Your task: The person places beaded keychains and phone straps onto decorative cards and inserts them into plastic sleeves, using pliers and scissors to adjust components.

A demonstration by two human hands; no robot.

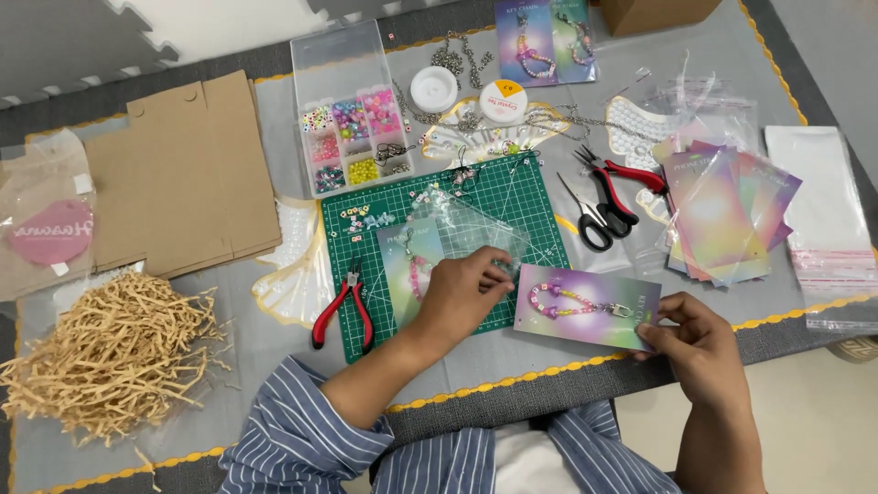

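Note:
My right hand (693, 340) holds the right edge of a pastel rainbow card (585, 306) with a beaded keychain mounted on it. My left hand (465, 285) rests on the green cutting mat (457, 206), fingers pinching the edge of a clear plastic bag (466, 229). The bag lies over a second pastel card (409, 265) carrying a pink beaded strand. The two hands are about a hand's width apart.
Red-handled pliers (343, 306) lie at the mat's left edge. Black scissors (585, 215) and red pliers (622, 178) lie to its right, beside a stack of cards (727, 206) and clear bags (823, 206). A bead box (352, 119), flat cardboard (183, 174) and paper shred (110, 352) sit left.

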